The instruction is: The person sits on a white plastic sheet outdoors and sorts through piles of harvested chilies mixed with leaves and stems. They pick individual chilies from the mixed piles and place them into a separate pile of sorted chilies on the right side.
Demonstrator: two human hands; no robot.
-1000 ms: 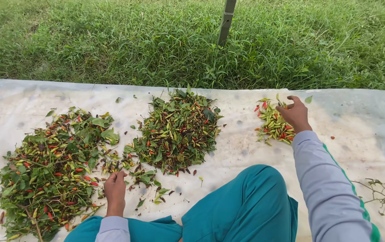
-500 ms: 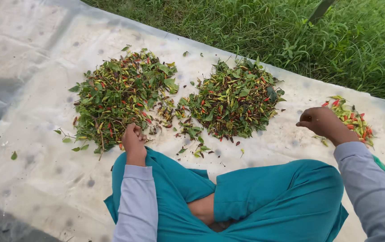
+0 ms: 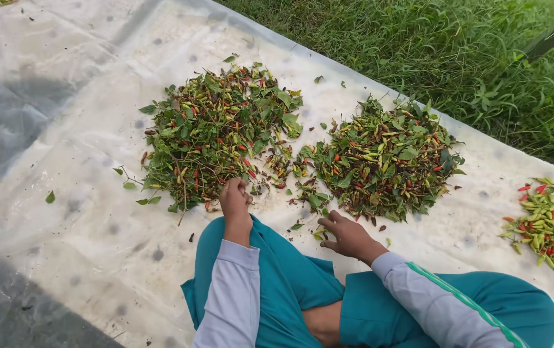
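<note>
Left hand (image 3: 235,198) sits curled at the near edge of the left pile (image 3: 215,132) of chillies and leaves, fingers closed, though what they pinch cannot be told. Right hand (image 3: 344,233) lies low on the plastic sheet (image 3: 64,212), fingers loose and spread, holding nothing, just beside the near edge of the middle pile (image 3: 383,161). Far right of that pile, well apart, lies a small heap of clean chillies (image 3: 547,225). Grass (image 3: 418,45) borders the sheet beyond.

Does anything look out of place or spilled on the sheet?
Nothing is damaged. A few loose leaves lie apart from the two mixed piles on the plastic sheet. The clean chili pile sits separate. The left hand and right hand rest at the pile edges.
</note>
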